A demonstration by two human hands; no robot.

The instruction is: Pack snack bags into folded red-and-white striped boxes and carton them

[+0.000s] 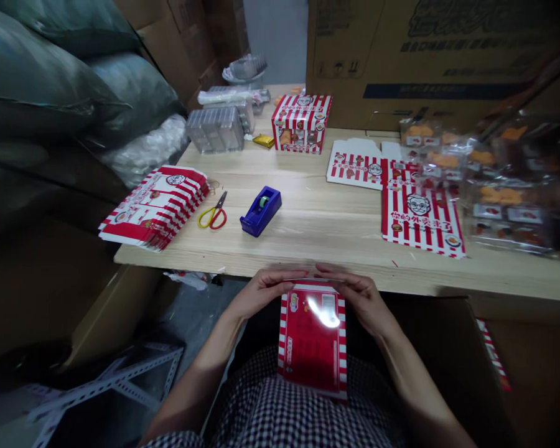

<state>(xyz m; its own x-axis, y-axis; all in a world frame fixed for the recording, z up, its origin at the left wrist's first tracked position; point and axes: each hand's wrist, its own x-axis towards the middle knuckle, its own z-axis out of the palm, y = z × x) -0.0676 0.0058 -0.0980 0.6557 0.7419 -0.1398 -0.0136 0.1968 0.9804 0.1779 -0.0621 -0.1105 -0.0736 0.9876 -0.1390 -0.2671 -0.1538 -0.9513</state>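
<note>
Head view: left hand [266, 292] and right hand [360, 300] together grip the top edge of a flat red-striped carton [312, 342], steadying it upright against the checked lap [284, 398].

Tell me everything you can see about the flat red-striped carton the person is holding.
The flat red-striped carton looks like glossy printed paperboard: a solid red panel with a bright glare patch, bordered by red-and-white stripes, with a small printed graphic near the top. The left hand and right hand hold its upper end, near the table edge. Its lower end tilts down over checked clothing.
</note>
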